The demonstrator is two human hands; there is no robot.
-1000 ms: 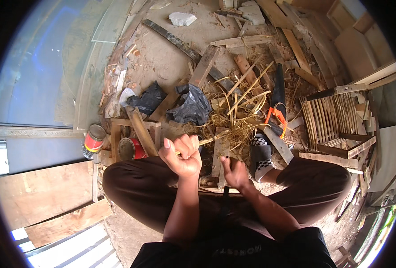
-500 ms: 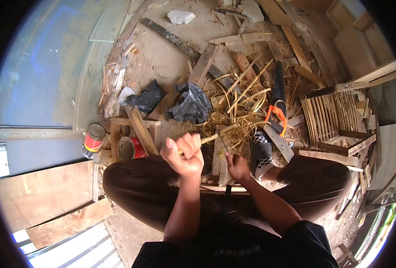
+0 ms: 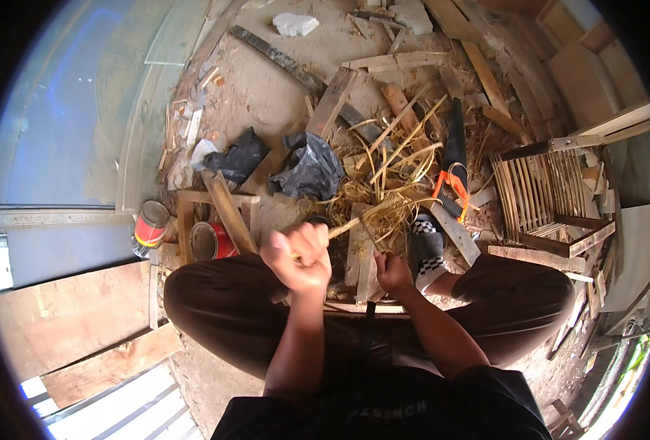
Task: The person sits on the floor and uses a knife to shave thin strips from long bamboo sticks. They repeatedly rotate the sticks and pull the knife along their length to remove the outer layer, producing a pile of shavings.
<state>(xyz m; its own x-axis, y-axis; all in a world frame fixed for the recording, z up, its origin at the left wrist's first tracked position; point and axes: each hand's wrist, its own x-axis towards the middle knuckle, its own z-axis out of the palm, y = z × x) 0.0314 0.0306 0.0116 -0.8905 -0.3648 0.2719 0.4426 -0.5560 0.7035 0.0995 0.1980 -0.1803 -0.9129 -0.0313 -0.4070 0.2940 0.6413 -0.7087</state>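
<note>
My left hand (image 3: 299, 257) is closed in a fist around a pale bamboo strip (image 3: 344, 226). The strip slants out of the fist, up and to the right. My right hand (image 3: 393, 274), also closed, grips what looks like a thin-bladed knife (image 3: 372, 236); its handle is hidden in the fingers. The dark blade points up and left, close to the far part of the strip; whether they touch I cannot tell. Beyond both hands lies a heap of curly shavings (image 3: 392, 214), with longer loose strips (image 3: 410, 139) on top.
A handsaw (image 3: 454, 150) with an orange handle lies right of the shavings, near my foot (image 3: 429, 253). Black plastic bags (image 3: 310, 167), red cans (image 3: 215, 240) and wooden boards (image 3: 333, 103) lie to the left and beyond. A slatted wooden frame (image 3: 541, 194) stands at right.
My left hand has shifted slightly left and down. The right hand has moved a little to the right, and the gap between the hands has widened slightly. Both grips stay the same.
</note>
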